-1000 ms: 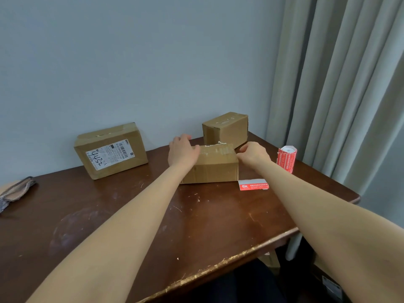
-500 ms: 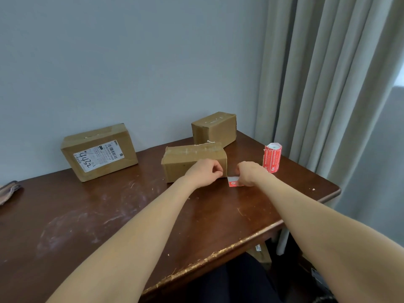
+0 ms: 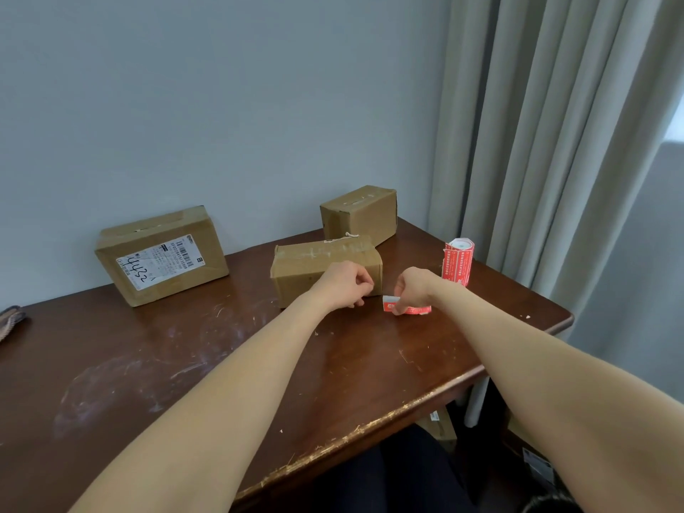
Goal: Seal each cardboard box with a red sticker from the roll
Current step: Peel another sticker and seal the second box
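Our right hand (image 3: 412,290) pinches the left end of a red sticker (image 3: 416,310) lying on the table (image 3: 259,364), right of center. Our left hand (image 3: 344,285) curls its fingers in front of the middle cardboard box (image 3: 307,270); we cannot tell whether they grip anything. The roll (image 3: 458,262) stands upright further right.

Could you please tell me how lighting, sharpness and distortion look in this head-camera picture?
Head view: soft, even light, faint sheen on the table; wide-angle stretch swells the forearms toward the bottom corners; fine print on the left box and the red sticker under the right hand is too soft to read.
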`<state>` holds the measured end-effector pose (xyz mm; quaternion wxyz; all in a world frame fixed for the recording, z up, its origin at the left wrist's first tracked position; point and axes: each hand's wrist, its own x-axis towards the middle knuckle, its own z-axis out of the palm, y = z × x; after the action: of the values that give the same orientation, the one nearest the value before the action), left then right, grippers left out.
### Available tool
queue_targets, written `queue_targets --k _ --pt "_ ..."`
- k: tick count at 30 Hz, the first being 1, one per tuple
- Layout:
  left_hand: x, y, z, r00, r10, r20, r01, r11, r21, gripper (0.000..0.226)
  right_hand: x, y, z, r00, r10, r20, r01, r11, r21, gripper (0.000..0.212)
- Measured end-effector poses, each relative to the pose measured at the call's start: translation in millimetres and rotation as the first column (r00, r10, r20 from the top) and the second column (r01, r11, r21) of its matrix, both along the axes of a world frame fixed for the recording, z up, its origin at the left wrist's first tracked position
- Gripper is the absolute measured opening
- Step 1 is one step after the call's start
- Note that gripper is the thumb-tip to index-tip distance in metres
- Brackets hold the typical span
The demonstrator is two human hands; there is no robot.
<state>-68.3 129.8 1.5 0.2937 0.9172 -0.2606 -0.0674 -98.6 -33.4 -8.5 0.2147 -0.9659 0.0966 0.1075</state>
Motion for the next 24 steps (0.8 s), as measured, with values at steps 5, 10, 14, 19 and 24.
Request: queue_targets --k 5,10,14,19,24 --pt "-6.4 0.6 16.6 0.987 0.136 0.080 -0.124 0.982 -0.143 0.019 -11.0 3.6 21.1 0.997 -0.006 0.076 -0.016 0.956 0.292 0.046" --pt "-1.8 6.5 39.0 0.974 0.225 0.034 -0.200 0.919 -0.341 0.018 -17.7 7.5 44.8 0.981 -0.072 0.181 -0.023 0.881 0.473 0.036" --pt "-0.8 9.5 51.7 0.982 0.128 -0.140 -0.175 0.894 -0.411 0.026 -12.7 13.5 53.0 0.949 -0.210 0.237 -0.005 0.739 0.674 0.030" --pt "6.7 8.4 54.8 0.982 0.124 -0.146 -0.181 0.852 -0.491 0.015 -4.5 16.3 58.5 0.942 -0.233 0.241 -0.033 0.650 0.759 0.025" --pt "17.6 6.1 59.8 0.987 0.114 -0.112 -0.154 0.874 -0.461 0.014 9.5 11.9 60.5 0.930 -0.256 0.262 -0.049 0.622 0.781 0.020"
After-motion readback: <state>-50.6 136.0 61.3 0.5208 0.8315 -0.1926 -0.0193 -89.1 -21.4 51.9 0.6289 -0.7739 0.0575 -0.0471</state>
